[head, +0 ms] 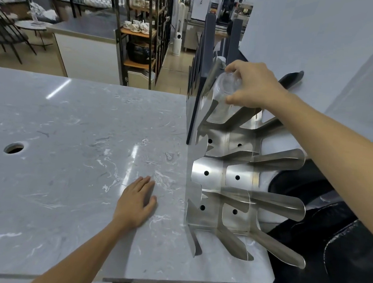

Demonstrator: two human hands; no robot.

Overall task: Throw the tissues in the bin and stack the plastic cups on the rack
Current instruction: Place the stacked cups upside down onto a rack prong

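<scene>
Marble counter [68,142], steel rack [223,178], shelving [141,24] behind

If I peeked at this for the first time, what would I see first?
Probably the shiny steel cup rack standing at the right edge of the grey marble counter. The right hand holds a clear plastic cup in its far slot. The left hand lies flat on the counter.

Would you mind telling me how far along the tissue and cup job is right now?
Done, apparently: no tissues or loose cups lie on the marble counter. In hand: the right hand holds a stack of clear plastic cups, base up, in the far slot of the metal rack; the left hand rests flat on the counter. Left: releasing the stack. The nearer slots look empty, and no bin is clearly identifiable.
</scene>
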